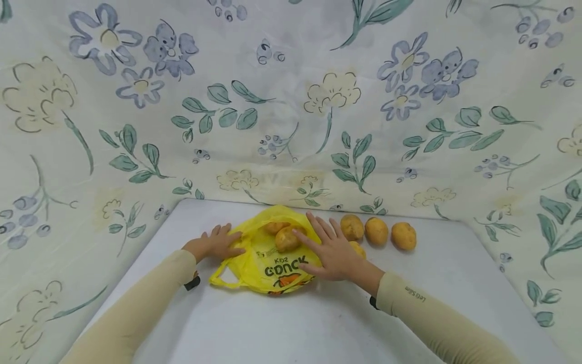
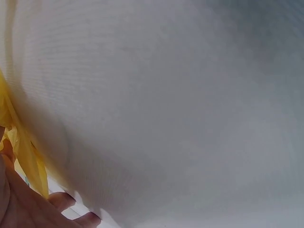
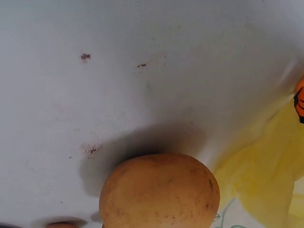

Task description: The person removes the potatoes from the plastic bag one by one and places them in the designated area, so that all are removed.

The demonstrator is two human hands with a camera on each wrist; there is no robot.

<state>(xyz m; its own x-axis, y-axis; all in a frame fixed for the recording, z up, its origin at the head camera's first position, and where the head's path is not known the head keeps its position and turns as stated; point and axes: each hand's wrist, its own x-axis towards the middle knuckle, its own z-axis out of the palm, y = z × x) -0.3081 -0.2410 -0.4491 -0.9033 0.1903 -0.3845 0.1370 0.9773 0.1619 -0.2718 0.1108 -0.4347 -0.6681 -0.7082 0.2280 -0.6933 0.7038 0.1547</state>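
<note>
A yellow plastic bag (image 1: 259,270) with dark printed letters lies on the table, its mouth spread toward the back. Two potatoes show at the mouth, one (image 1: 287,239) in front of another (image 1: 274,227). My left hand (image 1: 217,244) rests against the bag's left edge with fingers spread; in the left wrist view the yellow plastic (image 2: 31,164) hangs beside its fingers. Over the bag's right side lies my right hand (image 1: 334,254), fingers extended, fingertips at the front potato. A loose potato (image 1: 358,248) is partly hidden behind that hand. The right wrist view shows a potato (image 3: 159,194) close up, left of the bag (image 3: 266,175).
Three more potatoes stand in a row at the back right: one (image 1: 352,228) nearest the bag, a middle one (image 1: 376,231) and an outer one (image 1: 403,236). The white tabletop (image 1: 254,328) meets a flower-patterned cloth (image 1: 291,126) at the back and sides.
</note>
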